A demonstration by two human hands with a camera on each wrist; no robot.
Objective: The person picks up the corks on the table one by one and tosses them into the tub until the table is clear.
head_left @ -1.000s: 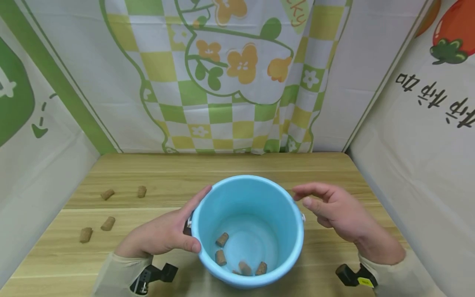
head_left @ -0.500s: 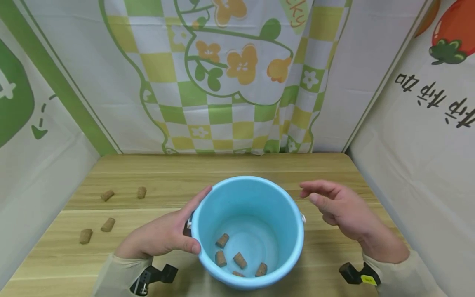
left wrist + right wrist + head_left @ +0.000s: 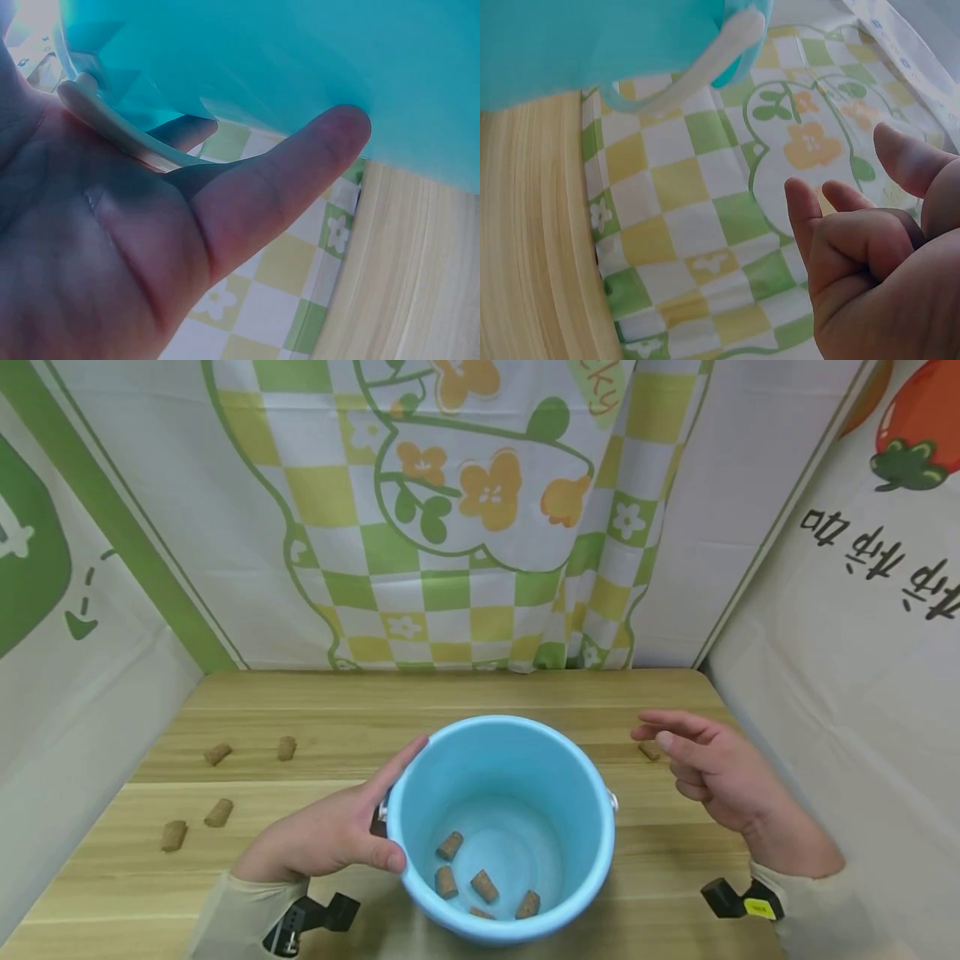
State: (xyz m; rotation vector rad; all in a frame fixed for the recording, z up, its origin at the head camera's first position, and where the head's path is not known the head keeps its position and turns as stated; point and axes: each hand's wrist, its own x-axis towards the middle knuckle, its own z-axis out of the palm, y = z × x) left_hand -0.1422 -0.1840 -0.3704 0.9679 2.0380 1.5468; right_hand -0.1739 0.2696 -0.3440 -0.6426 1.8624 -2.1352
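Observation:
A light blue bucket (image 3: 502, 929) stands upright near me in the head view, with several corks (image 3: 484, 885) on its bottom. Against its left side rests my left hand (image 3: 333, 827), thumb at the near rim and fingers spread along the outer wall; some fingers are hidden. The left wrist view has a straight finger (image 3: 277, 180) touching the blue wall, beside the white handle (image 3: 112, 131). My right hand (image 3: 727, 768) hovers right of the bucket, loosely bent fingers holding nothing. Right by its fingertips a cork (image 3: 649, 751) shows on the table, partly covered.
Several loose corks (image 3: 218, 812) lie spread over the left part of the wooden table (image 3: 337, 693). A checkered cloth (image 3: 480, 593) hangs behind the table's far edge. Pale printed walls (image 3: 840, 710) close in both sides.
My right hand has moved right, away from the bucket, and a cork on the table has come into view by its fingers. A blurred cork inside the bucket has settled. The left hand stays put.

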